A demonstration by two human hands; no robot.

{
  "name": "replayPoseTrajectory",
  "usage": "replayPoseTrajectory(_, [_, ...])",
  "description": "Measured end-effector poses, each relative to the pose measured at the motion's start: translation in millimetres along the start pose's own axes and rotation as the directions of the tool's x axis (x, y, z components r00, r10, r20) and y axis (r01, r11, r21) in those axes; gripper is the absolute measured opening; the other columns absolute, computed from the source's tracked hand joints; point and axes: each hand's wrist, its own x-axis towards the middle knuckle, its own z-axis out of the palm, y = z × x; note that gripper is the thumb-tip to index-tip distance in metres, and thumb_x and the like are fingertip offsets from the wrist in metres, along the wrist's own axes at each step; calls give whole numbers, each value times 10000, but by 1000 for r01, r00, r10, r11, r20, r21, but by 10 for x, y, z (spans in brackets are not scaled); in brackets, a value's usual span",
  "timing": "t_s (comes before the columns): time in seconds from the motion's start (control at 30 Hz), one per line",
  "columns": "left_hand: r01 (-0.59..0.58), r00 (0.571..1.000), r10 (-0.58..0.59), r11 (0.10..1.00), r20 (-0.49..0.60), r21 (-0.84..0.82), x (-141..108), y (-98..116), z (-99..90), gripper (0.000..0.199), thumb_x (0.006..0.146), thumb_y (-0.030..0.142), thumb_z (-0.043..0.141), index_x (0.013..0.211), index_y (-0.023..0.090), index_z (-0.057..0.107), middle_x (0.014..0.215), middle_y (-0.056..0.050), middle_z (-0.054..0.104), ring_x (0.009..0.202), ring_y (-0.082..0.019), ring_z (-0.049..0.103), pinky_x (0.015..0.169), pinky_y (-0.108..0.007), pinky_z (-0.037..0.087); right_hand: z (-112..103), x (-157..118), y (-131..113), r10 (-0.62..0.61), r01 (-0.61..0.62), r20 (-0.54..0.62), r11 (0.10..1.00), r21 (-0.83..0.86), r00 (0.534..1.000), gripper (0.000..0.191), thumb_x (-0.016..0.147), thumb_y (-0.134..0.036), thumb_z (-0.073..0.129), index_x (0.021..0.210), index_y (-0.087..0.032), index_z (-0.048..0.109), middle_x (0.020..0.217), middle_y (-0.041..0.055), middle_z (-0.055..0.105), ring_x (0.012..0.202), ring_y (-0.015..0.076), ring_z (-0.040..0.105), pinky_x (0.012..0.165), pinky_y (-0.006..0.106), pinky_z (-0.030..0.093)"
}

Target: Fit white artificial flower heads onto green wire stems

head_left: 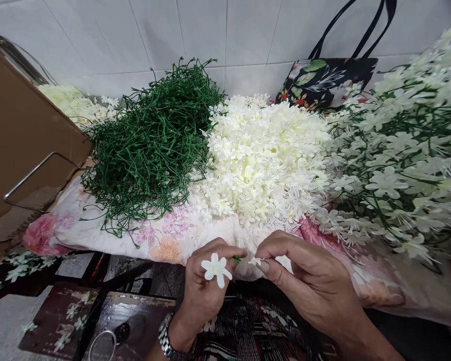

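Near the cloth's front edge, my left hand [210, 281] is closed on a green stem [237, 259], whose tip shows between thumb and forefinger. A white flower [216, 269] rests against its curled fingers. My right hand [304, 276] pinches a small white flower piece [254, 261] between thumb and forefinger, just right of the stem tip, with a narrow gap between them. Beyond the hands lie a heap of loose white blossoms [263, 155] and, to its left, a tangled pile of green stems [154, 145].
Assembled white flowers on green stems [398, 165] fill the right side. A floral bag [326, 82] leans on the tiled wall [248, 35]. At left stands a cardboard box [22, 135]. Floral cloth [108, 225] covers the work surface; dark stools [135, 321] stand below left.
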Motion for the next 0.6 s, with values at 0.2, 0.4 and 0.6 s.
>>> replayPoseTrajectory(0.2, [-76,994,67,992,91,102,35,97,0,218,817,136,524,843,189,733,574,-9,531,509,-125,474,476,-230,351,-33,24,-41,-16,24,85,995,-93,996,129,860,-94,498,827,-183,585,711,-9,596,639,83,566,567,183,449])
replayPoseTrajectory(0.4, [-139,985,118,976,125,169,25,86,-12,195,800,106,509,784,161,696,554,5,474,508,-120,430,476,-230,317,-30,8,-52,-70,92,108,973,-212,992,145,869,-80,476,827,-174,578,721,2,585,674,92,550,596,197,444])
replayPoseTrajectory(0.6, [-111,985,79,972,155,209,52,58,2,216,782,99,486,625,162,621,531,21,405,492,-112,404,466,-227,289,18,3,-11,-97,124,102,943,-309,990,152,876,-82,455,833,-155,582,702,13,557,665,111,522,587,224,426])
